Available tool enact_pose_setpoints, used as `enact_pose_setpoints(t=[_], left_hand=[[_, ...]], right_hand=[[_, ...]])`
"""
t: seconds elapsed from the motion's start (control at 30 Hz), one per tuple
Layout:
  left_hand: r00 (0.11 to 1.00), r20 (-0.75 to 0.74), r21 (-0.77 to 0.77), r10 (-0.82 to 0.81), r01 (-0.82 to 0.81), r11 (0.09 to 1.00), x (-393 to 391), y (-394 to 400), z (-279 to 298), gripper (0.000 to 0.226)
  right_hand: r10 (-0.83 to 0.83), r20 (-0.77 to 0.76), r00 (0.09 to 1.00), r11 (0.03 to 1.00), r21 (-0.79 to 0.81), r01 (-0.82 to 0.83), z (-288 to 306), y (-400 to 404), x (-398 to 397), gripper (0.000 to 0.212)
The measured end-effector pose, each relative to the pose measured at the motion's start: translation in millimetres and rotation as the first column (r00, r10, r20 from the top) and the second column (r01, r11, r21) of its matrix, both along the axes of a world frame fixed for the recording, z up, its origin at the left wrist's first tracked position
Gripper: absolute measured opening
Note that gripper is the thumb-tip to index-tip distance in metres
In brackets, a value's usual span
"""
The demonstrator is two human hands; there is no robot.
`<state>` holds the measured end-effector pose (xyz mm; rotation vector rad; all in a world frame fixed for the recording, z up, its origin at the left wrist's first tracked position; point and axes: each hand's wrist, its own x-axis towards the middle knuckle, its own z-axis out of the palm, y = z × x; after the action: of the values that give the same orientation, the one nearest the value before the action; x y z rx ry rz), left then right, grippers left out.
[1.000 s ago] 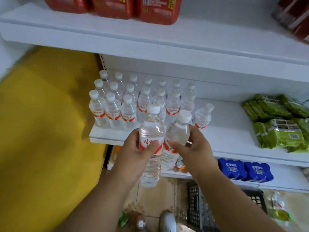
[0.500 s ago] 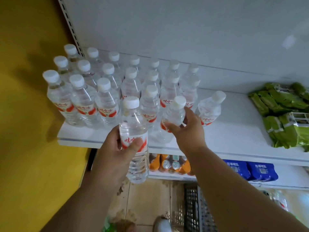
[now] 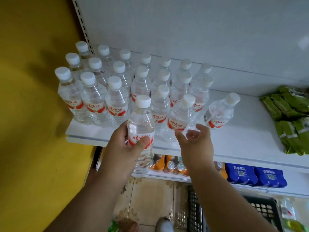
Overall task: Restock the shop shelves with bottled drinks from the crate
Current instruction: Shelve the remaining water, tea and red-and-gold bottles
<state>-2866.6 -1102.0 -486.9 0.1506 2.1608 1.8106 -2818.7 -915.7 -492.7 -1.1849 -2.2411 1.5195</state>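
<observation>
Left hand (image 3: pixel 123 148) grips water bottle (image 3: pixel 141 131) upright, frame centre, before shelf (image 3: pixel 242 148) edge. Right hand (image 3: pixel 195 141) empty, fingers loosely curled, just below newly shelved bottle (image 3: pixel 180 118). Crate (image 3: pixel 260 208) lower right.

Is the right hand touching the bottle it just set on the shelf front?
Apart. The head view shows the right hand open, its fingertips just short of the front bottle, with a sliver of white shelf between.

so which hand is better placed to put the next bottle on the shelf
Left. The left hand already holds a water bottle upright at the shelf's front edge, beside the standing rows. The right hand is empty, fingers loose, just off the front bottle.
</observation>
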Motion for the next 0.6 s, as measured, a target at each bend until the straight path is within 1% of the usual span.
enact_pose_setpoints(t=[0.03,0.1,0.17,0.23,0.3,0.4,0.43,0.53,0.6], left_hand=[[1.0,-0.02,-0.042,-0.002,0.001,0.999,-1.4,-0.9,2.0,0.032],[0.999,-0.033,-0.101,0.003,-0.006,0.995,-5.7,-3.2,3.3,0.033],[0.999,-0.032,-0.118,0.009,-0.013,0.993,-11.1,-5.3,0.0,0.035],[1.0,-0.03,-0.082,0.0,-0.003,0.997,-16.0,-7.9,-0.1,0.032],[0.999,-0.028,-0.026,-0.015,0.014,1.0,-19.8,-10.0,-0.6,0.033],[0.999,-0.017,-0.014,-0.035,0.035,0.999,-25.3,-13.8,-6.4,0.04],[0.999,0.007,-0.014,-0.033,0.033,0.999,-26.4,-13.5,-8.9,0.044],[0.997,0.08,-0.061,-0.01,0.015,0.998,-26.9,-13.4,-13.2,0.058],[0.996,0.082,-0.095,-0.022,0.03,0.995,-28.3,-14.4,-12.5,0.058]], right_hand=[[-0.01,0.006,1.0,1.0,0.01,0.01,-0.7,-10.4,6.1,0.06],[0.035,-0.007,0.999,0.999,0.041,-0.035,-0.8,-30.4,12.4,0.033],[0.098,-0.071,0.993,0.995,0.015,-0.097,6.6,-46.9,9.1,0.01],[0.188,-0.135,0.973,0.982,0.028,-0.186,19.7,-57.8,-4.3,0.017],[0.303,-0.159,0.94,0.951,0.107,-0.289,33.4,-61.6,-21.9,0.032],[0.479,-0.104,0.872,0.866,0.222,-0.449,53.0,-62.2,-50.1,0.052],[0.529,-0.071,0.846,0.831,0.248,-0.498,58.7,-61.2,-57.7,0.054],[0.641,0.01,0.767,0.726,0.317,-0.611,69.8,-53.1,-74.6,0.04],[0.691,0.069,0.719,0.651,0.372,-0.661,79.0,-48.4,-84.8,0.029]])
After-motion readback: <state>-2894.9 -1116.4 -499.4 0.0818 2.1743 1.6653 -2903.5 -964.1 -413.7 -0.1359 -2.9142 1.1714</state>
